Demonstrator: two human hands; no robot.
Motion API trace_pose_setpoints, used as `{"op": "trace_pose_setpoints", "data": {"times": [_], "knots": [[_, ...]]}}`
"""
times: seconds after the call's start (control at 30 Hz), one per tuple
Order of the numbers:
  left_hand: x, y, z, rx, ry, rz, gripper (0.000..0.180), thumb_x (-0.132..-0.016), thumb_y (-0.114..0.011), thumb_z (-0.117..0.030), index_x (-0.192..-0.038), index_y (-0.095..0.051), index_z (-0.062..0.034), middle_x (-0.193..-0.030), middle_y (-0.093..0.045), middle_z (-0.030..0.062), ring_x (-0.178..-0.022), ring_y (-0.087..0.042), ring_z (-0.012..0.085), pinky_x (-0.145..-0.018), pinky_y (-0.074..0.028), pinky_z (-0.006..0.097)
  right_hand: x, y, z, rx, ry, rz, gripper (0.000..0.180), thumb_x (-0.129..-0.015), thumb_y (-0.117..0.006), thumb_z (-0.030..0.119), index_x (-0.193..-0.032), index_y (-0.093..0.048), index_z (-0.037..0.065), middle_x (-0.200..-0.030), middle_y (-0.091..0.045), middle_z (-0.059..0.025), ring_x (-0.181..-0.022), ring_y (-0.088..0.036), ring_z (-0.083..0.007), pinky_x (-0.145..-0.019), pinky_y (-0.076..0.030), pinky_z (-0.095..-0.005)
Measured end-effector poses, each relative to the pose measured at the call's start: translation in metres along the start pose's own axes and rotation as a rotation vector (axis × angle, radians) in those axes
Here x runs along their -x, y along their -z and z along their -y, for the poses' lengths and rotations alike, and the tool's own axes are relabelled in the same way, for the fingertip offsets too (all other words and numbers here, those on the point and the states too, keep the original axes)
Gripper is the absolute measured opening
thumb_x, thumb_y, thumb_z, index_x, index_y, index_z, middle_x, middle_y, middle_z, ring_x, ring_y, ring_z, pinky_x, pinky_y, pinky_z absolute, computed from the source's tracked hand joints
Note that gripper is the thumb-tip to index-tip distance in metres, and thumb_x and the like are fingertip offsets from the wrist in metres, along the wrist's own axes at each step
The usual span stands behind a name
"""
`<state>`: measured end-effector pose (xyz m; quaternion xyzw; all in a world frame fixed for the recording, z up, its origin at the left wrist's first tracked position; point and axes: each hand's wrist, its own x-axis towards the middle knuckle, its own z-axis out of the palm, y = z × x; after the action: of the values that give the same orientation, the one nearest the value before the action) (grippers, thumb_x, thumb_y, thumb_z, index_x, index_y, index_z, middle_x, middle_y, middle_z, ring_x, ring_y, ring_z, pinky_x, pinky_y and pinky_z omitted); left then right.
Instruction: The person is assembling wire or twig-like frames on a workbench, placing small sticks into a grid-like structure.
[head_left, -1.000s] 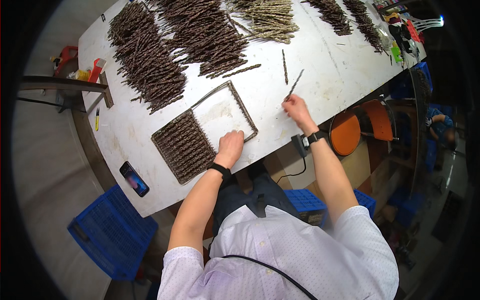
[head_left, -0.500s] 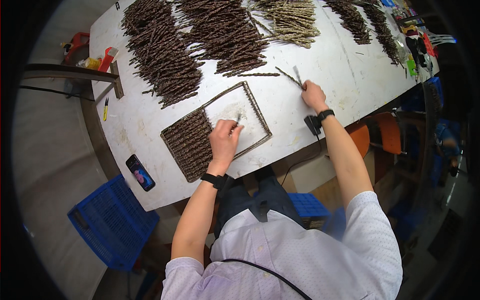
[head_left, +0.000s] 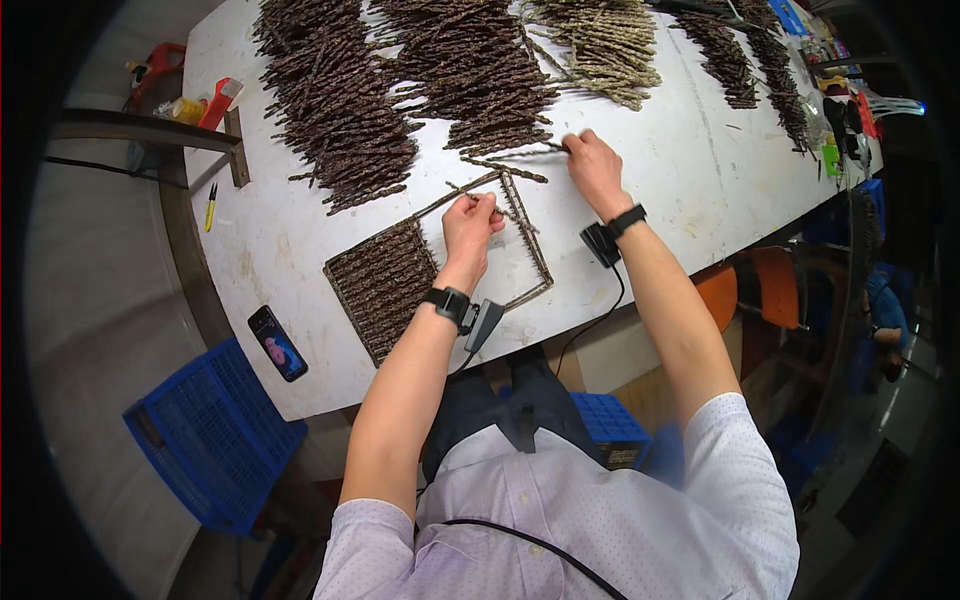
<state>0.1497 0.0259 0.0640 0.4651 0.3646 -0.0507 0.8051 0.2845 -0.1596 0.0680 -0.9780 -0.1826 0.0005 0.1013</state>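
A rectangular brown frame lies on the table; rows of dark brown twisted strands fill its left half, and bare tabletop shows through its right half. Over that open half, my left hand is closed in a pinch on a short twisted strand that sticks out on both sides of the fingers. My right hand, beyond the frame's far right corner, is closed on a thin twisted strand pointing left. Something dark shows at its fingertips, too small to make out. Another loose strand lies by the frame's far edge.
Large piles of brown strands and a paler pile cover the table's far side. A phone and yellow-handled snips lie at left. Blue crates stand beside the table; an orange chair is at right.
My left hand has moved away from me towards the frame's far edge, and a strand now shows in it. My right hand has shifted left and farther away; its strand now lies more level.
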Motion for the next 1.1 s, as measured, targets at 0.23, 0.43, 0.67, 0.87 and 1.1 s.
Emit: {"op": "trace_pose_setpoints", "data": {"times": [0.23,0.43,0.67,0.87,1.1], "knots": [[-0.065,-0.023,-0.025,0.244,0.120,-0.128,0.020,-0.092,-0.066,-0.017,-0.083,-0.057,-0.0004,-0.073,-0.061,0.0057,-0.065,-0.063,0.0157,-0.060,-0.053,0.027,-0.041,-0.018,0.026,-0.165,0.271,-0.057,0.019,-0.083,-0.054,0.004,-0.099,-0.064,0.008,-0.094,-0.061,-0.0138,-0.091,-0.062,-0.0324,-0.075,-0.052,-0.0445],[-0.043,0.026,-0.045,-0.898,-0.436,-0.048,0.033,-0.084,-0.072,-0.018,-0.106,-0.058,0.0036,-0.088,-0.064,0.0135,-0.080,-0.064,0.0263,-0.070,-0.054,0.036,-0.005,0.003,0.016,-0.135,0.030,0.087,0.017,-0.086,-0.057,0.012,-0.101,-0.066,0.010,-0.089,-0.063,-0.0145,-0.082,-0.064,-0.0352,-0.073,-0.053,-0.0457],[0.082,0.131,0.010,-1.389,-0.459,-0.555,0.078,-0.076,-0.077,-0.033,-0.137,-0.041,0.0013,-0.144,-0.035,0.0242,-0.133,-0.033,0.0390,-0.109,-0.028,0.050,0.027,-0.019,0.058,-0.247,0.008,0.362,0.026,-0.085,-0.060,0.017,-0.106,-0.056,0.002,-0.090,-0.068,-0.0208,-0.082,-0.066,-0.0381,-0.072,-0.054,-0.0472],[0.117,0.165,0.059,-1.461,-0.407,-0.507,0.097,-0.070,-0.082,-0.039,-0.145,-0.034,-0.0014,-0.155,-0.021,0.0250,-0.145,-0.018,0.0382,-0.115,-0.019,0.050,0.084,-0.038,0.067,-0.182,0.050,0.397,0.024,-0.083,-0.060,0.013,-0.098,-0.050,-0.002,-0.075,-0.065,-0.0250,-0.073,-0.065,-0.0427,-0.066,-0.053,-0.0503],[0.102,0.211,-0.019,-1.772,-0.628,0.074,0.090,-0.066,-0.084,-0.024,-0.143,-0.040,-0.0073,-0.156,-0.025,0.0115,-0.144,-0.020,0.0363,-0.115,-0.022,0.052,0.142,-0.001,0.023,-0.015,0.258,0.774,0.026,-0.085,-0.057,0.028,-0.088,-0.065,0.004,-0.081,-0.068,-0.0210,-0.080,-0.065,-0.0409,-0.071,-0.052,-0.0521]]}}
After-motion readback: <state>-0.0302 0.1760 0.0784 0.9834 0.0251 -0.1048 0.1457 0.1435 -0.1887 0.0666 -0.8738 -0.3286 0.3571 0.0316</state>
